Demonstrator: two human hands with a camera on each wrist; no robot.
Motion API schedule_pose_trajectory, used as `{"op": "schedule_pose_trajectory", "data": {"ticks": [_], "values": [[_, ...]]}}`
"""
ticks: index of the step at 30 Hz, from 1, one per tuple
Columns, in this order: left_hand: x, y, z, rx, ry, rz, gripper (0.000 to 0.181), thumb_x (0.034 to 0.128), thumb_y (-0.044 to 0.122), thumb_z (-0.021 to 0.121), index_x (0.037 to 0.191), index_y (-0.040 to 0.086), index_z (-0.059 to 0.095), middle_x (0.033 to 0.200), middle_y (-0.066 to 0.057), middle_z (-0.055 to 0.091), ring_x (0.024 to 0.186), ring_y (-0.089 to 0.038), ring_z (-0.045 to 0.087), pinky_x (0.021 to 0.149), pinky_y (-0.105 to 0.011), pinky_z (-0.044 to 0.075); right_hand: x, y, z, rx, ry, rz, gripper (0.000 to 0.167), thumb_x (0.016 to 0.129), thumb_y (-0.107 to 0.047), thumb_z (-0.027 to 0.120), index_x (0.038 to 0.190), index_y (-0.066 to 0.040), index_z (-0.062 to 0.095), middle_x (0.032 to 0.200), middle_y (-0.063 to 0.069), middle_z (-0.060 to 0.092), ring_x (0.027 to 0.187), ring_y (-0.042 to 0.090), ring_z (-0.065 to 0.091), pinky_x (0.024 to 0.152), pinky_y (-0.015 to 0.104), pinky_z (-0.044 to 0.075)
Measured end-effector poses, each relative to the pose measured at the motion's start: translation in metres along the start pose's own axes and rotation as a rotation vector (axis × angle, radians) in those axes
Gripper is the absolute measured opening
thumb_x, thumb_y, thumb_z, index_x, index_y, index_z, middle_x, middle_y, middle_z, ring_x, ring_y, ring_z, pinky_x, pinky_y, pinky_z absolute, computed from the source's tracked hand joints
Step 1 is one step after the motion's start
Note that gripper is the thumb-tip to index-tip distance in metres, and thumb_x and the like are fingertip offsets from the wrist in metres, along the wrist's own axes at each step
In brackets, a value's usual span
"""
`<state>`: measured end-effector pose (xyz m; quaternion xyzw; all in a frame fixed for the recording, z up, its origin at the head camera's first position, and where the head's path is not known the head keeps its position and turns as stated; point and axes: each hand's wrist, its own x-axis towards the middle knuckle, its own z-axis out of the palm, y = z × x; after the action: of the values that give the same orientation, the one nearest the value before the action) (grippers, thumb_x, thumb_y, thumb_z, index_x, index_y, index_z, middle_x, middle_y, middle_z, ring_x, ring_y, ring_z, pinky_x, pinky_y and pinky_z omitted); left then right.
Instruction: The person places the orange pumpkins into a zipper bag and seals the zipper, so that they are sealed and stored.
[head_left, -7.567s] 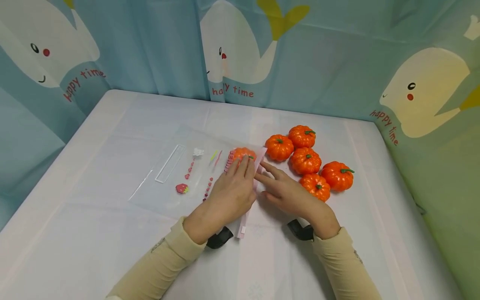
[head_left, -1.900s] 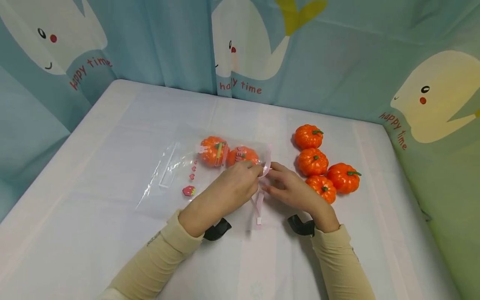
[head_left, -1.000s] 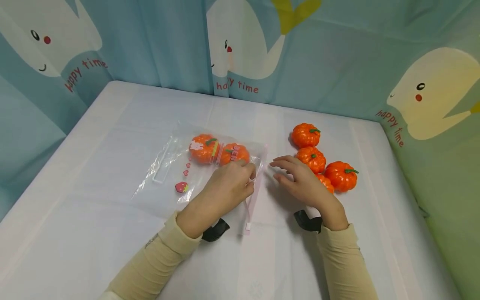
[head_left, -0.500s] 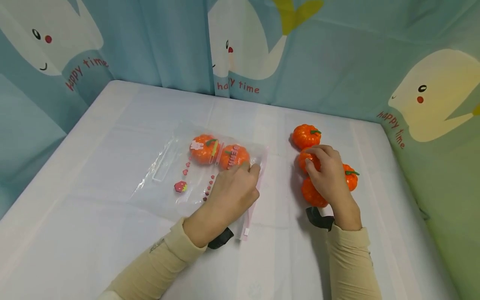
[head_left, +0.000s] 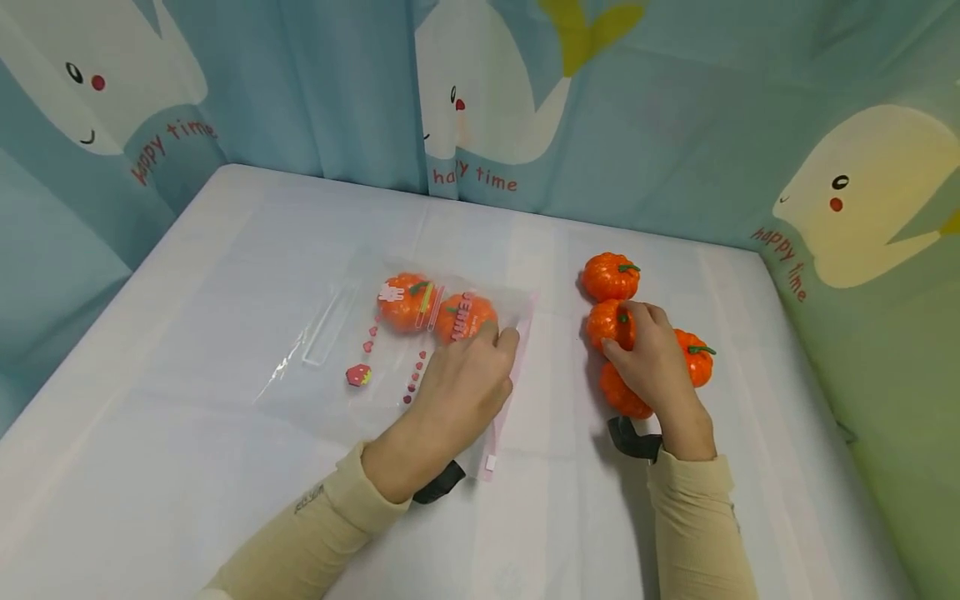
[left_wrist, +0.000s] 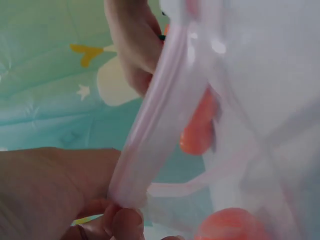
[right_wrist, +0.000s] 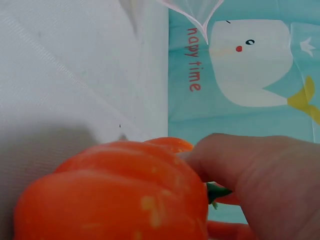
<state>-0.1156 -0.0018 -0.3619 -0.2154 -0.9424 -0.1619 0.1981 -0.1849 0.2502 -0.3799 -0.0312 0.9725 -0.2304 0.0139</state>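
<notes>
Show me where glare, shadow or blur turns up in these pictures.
Head: white streaks on the bag, glints on the loose pumpkins, a soft shadow on the table beside the right sleeve; left wrist: the pink strip looks blurred, with white glints; right wrist: a broad shadow on the table beside the near pumpkin.

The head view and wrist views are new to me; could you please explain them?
There is no machine: a person works bare-handed. The head view comes from a camera worn on the head, looking forward and down; the other two pictures come from one camera on each wrist. On the white table lie a clear bag holding two pumpkins and, to its right, four loose pumpkins. The left hand pinches the bag's pink edge; the right hand grips the loose pumpkin second from the back.
</notes>
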Motion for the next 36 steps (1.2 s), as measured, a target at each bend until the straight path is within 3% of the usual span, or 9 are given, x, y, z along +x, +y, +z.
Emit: {"op": "schedule_pose_trajectory", "data": {"ticks": [5,12,16,21,30,36], "values": [[-0.0012,0.0004,0.002,-0.005,0.032,-0.009,0.018,0.0777,-0.006,0.059,0.07,0.007,0.048,0.061,-0.002,0.04,0.049,-0.013,0.033,0.042,-0.022,0.027,-0.0023,0.0007,0.0032,-0.004,-0.011,-0.017,0.061,0.09,-0.014,0.065,0.144,0.002,0.04,0.147,0.03,0.036,0.13,0.049,0.042,0.106,0.065,0.037],[-0.0017,-0.0019,0.0006,-0.046,-0.025,-0.026,0.025,0.0771,-0.008,0.059,0.062,0.009,0.048,0.06,-0.002,0.04,0.054,-0.015,0.034,0.043,-0.021,0.024,-0.0026,-0.0013,0.0068,0.027,-0.019,-0.081,0.058,0.09,-0.013,0.067,0.141,0.002,0.043,0.145,0.029,0.04,0.13,0.048,0.044,0.106,0.063,0.038],[0.0003,-0.003,-0.0006,-0.033,-0.019,-0.009,0.024,0.0774,-0.007,0.06,0.062,0.008,0.05,0.061,-0.002,0.041,0.055,-0.015,0.036,0.044,-0.021,0.023,-0.002,-0.005,0.0067,0.036,-0.019,-0.112,0.057,0.09,-0.014,0.069,0.139,0.001,0.045,0.145,0.028,0.041,0.129,0.046,0.045,0.106,0.064,0.039],[0.0002,-0.0042,-0.001,0.014,-0.022,0.044,0.022,0.0763,-0.007,0.063,0.063,0.008,0.053,0.061,-0.003,0.044,0.056,-0.016,0.037,0.046,-0.021,0.025,-0.0039,-0.0073,0.0058,0.033,-0.059,-0.099,0.057,0.091,-0.015,0.068,0.141,-0.001,0.044,0.146,0.028,0.04,0.13,0.046,0.044,0.106,0.064,0.038],[-0.0004,-0.0048,-0.0009,-0.082,-0.111,-0.021,0.01,0.0832,-0.001,0.067,0.079,0.007,0.07,0.075,-0.006,0.056,0.066,-0.019,0.047,0.049,-0.023,0.04,-0.0043,-0.0048,0.0059,0.023,-0.107,-0.124,0.064,0.091,-0.013,0.069,0.147,-0.004,0.04,0.153,0.026,0.033,0.137,0.047,0.038,0.107,0.064,0.038],[0.0037,-0.0071,-0.0041,-0.069,-0.11,0.013,0.015,0.083,-0.001,0.069,0.071,0.006,0.065,0.068,-0.004,0.049,0.063,-0.018,0.042,0.05,-0.021,0.036,-0.0013,-0.0054,0.0009,0.047,-0.098,-0.108,0.068,0.09,-0.018,0.072,0.146,0.0,0.039,0.15,0.025,0.039,0.138,0.043,0.039,0.109,0.061,0.037]]}}
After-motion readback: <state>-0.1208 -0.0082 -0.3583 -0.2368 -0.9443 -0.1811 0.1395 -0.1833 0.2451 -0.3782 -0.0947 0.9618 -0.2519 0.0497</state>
